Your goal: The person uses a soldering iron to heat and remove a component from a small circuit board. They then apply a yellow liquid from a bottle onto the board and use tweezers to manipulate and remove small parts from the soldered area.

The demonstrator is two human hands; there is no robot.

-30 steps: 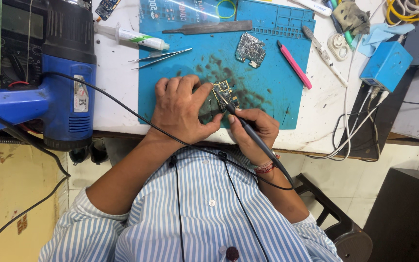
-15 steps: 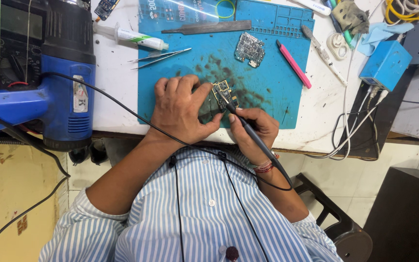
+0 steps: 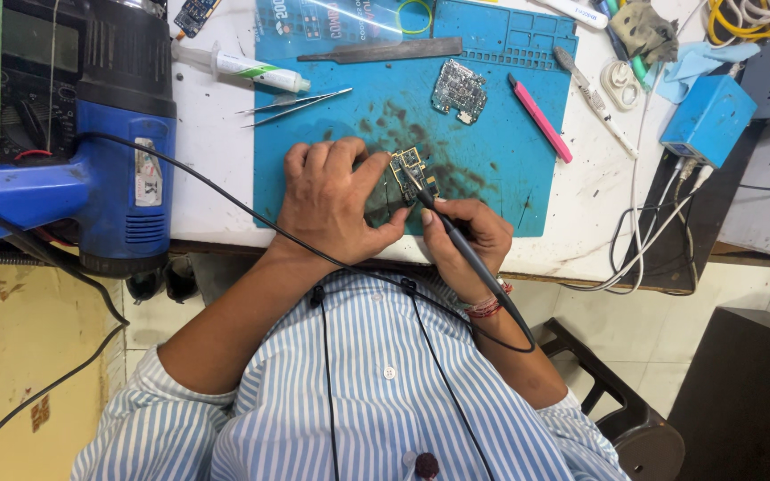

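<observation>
Left hand point(image 3: 331, 200) pins small circuit board point(image 3: 410, 171) on blue mat point(image 3: 492, 151); right hand point(image 3: 470, 236) grip clenched around black soldering iron point(image 3: 456, 240), tip touching board.

We see a white, stained desk point(image 3: 216, 178) with a brown front edge. Below it lies a floor of pale tiles point(image 3: 661, 347) on one side and worn yellow flooring point(image 3: 20, 356) on the other. A dark stool point(image 3: 626, 419) and a black cabinet point(image 3: 750, 392) stand nearby under even light.

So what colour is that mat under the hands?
The mat is blue-teal with dark burn stains, seen in the head view.
</observation>
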